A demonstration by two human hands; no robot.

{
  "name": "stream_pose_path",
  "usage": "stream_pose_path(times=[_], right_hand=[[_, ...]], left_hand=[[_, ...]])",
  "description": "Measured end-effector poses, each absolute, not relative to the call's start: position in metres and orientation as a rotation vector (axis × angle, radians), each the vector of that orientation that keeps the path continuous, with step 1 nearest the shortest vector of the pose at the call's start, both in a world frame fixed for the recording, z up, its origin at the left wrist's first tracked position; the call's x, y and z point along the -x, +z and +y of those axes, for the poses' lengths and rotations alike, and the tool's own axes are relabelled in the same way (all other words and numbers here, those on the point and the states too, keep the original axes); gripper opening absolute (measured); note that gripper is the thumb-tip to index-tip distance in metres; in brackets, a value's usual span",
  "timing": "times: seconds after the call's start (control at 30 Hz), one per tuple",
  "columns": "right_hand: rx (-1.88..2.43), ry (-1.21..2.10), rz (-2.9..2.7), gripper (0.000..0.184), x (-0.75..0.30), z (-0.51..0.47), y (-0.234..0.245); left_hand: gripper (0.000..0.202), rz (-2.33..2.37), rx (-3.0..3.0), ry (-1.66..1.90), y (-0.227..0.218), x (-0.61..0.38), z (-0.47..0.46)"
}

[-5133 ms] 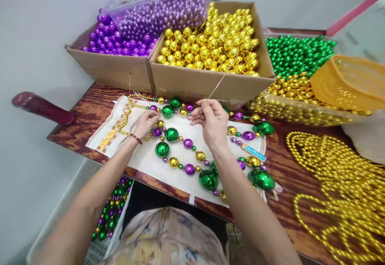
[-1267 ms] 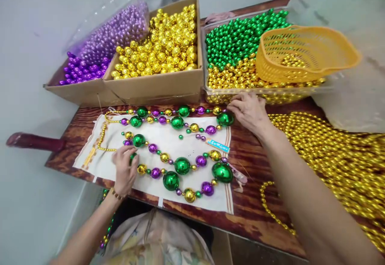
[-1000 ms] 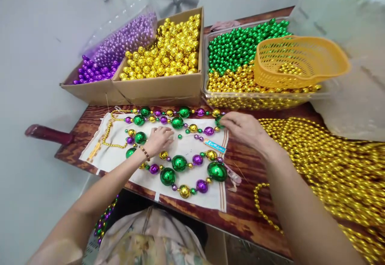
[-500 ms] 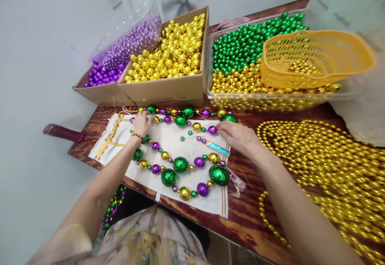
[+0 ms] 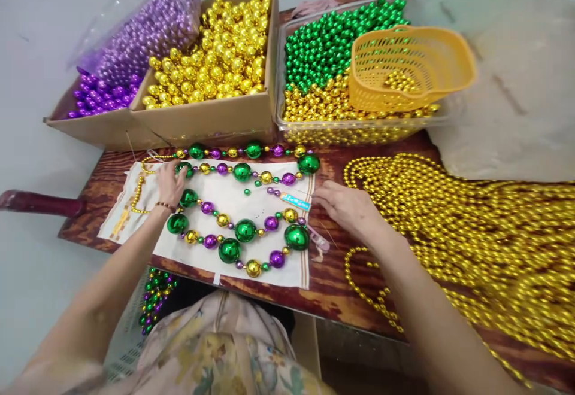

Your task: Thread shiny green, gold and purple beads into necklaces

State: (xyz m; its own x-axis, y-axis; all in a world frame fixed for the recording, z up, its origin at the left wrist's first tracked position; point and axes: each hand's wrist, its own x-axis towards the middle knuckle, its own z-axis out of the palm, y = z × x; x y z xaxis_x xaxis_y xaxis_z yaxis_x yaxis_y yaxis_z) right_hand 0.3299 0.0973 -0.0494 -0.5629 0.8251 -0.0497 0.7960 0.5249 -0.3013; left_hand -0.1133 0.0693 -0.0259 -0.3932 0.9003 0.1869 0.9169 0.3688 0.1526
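Right hand [image 5: 345, 203] has pulled back rightward from the upper strand's [image 5: 242, 172] purple beads and is now just off the cloth's [image 5: 287, 276] right edge, over the table [image 5: 323, 299]; left hand [image 5: 171, 185] stays at the strand's left end, and the camera has swung right. Left fingers curl over a green bead [image 5: 184, 170] there, can't tell if they grip it. Right thumb and fingertips are pressed together, apparently pinching a fine thread [image 5: 300, 191] that leads back over the cloth, though blur makes it hard to follow. Upper strand doubles back at a big green bead [image 5: 308, 163], along the cloth's far side. Lower strand [image 5: 245, 230] lies nearer the person, bent the same way. Small gold chain [image 5: 139, 188] at cloth's left. Blue tag [image 5: 295, 201] sits between strands, just left of right hand; two loose green beads [image 5: 247, 191] left of it. Behind: gold bead box [image 5: 211, 114], purple bead box [image 5: 94, 127] beside it, then clear tub [image 5: 350, 136] of green and gold, yellow basket [image 5: 380, 97] resting in it. Gold chains [image 5: 449, 227] heaped on the table, right.
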Motion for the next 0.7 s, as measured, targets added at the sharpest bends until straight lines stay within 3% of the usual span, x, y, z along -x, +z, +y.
stream_pose_path(times=[0.13,0.3,0.43,0.7], right_hand=[[1.422,0.453,-2.681,0.029,-0.337,0.091,-0.055],[1.327,0.470,-2.648,0.029,-0.327,0.100,-0.063],[1.313,0.427,-2.680,0.030,-0.315,0.107,-0.069],[1.216,0.443,-2.801,0.030,-0.270,0.108,-0.052]], left_hand=[[0.053,-2.394,1.624,-0.588,-0.038,0.127,-0.031],[0.050,-2.592,1.270,-1.020,-0.054,0.143,-0.123],[0.048,-2.762,1.206,-1.108,-0.071,0.130,-0.127],[0.047,-2.475,1.069,-1.366,-0.101,0.118,-0.115]])
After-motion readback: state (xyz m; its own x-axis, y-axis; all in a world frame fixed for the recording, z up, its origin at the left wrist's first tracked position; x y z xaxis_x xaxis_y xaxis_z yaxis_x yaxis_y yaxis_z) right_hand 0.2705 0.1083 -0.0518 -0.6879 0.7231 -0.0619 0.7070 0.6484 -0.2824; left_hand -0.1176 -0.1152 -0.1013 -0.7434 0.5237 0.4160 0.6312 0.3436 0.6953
